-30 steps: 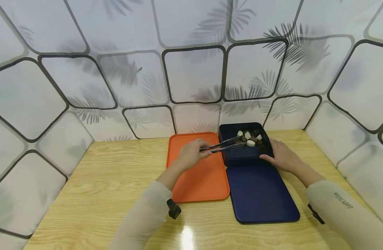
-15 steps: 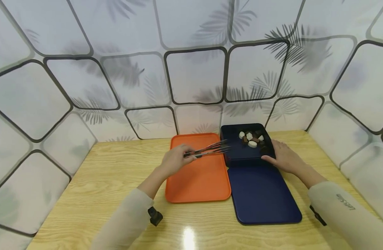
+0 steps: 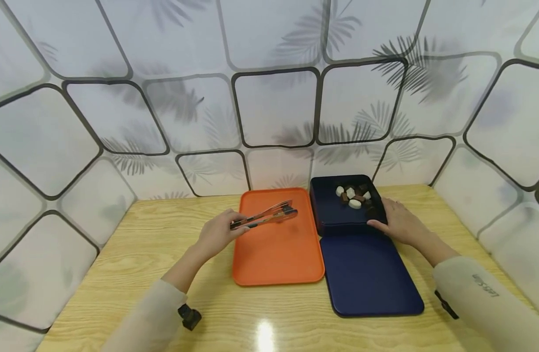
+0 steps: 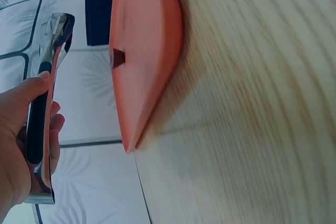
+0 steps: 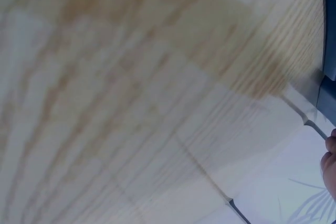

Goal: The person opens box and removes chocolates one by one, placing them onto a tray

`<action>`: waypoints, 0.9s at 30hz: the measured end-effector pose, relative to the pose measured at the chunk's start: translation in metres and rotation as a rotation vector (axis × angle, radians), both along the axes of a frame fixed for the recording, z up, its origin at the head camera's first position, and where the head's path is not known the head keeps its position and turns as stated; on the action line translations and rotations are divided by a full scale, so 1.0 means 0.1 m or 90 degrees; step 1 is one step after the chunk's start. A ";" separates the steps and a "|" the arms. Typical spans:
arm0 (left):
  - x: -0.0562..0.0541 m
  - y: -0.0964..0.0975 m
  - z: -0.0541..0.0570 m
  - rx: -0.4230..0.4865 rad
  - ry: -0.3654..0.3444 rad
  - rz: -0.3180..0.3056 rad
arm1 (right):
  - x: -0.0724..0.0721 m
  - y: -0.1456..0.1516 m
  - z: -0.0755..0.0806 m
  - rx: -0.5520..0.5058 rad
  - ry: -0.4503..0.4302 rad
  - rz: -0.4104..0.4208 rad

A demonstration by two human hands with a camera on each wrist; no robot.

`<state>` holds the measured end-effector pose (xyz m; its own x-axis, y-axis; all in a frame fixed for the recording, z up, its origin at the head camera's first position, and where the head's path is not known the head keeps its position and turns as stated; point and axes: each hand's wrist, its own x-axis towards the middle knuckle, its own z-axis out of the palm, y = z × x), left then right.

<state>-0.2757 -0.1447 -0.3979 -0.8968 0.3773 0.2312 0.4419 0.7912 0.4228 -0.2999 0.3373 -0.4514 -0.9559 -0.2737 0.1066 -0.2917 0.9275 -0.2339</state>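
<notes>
My left hand (image 3: 220,231) grips metal tongs (image 3: 269,215) with black handle grips, held over the left part of the orange tray (image 3: 278,259). The left wrist view shows the tongs (image 4: 42,108) upright in the palm, thumb on the black grip, their tips apart from the tray. A dark brown piece (image 4: 117,58) lies on the tray there. My right hand (image 3: 398,220) holds the right wall of the dark blue box (image 3: 339,227), thumb at its front corner. Inside the box sit several white pieces (image 3: 355,204) and brown pieces (image 3: 344,198).
A flat dark blue tray or lid (image 3: 370,278) lies in front of the box, close beside the orange tray. All of it stands on a light wooden table (image 3: 163,254). Patterned cloth walls (image 3: 273,107) enclose the table at the back and sides.
My left hand has drawn the tongs leftward from over the box, across the orange tray to its left side. The right hand has stayed at the box.
</notes>
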 end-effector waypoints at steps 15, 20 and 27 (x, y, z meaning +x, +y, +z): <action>0.13 -0.36 -0.10 -0.039 0.000 0.007 | 0.01 0.01 0.02 0.000 0.003 0.001; 0.08 -0.35 -0.18 -0.051 -0.021 0.014 | 0.03 0.01 0.01 -0.004 0.012 0.005; 0.05 -0.37 -0.22 -0.032 -0.048 0.032 | 0.02 0.00 0.00 -0.011 0.024 0.010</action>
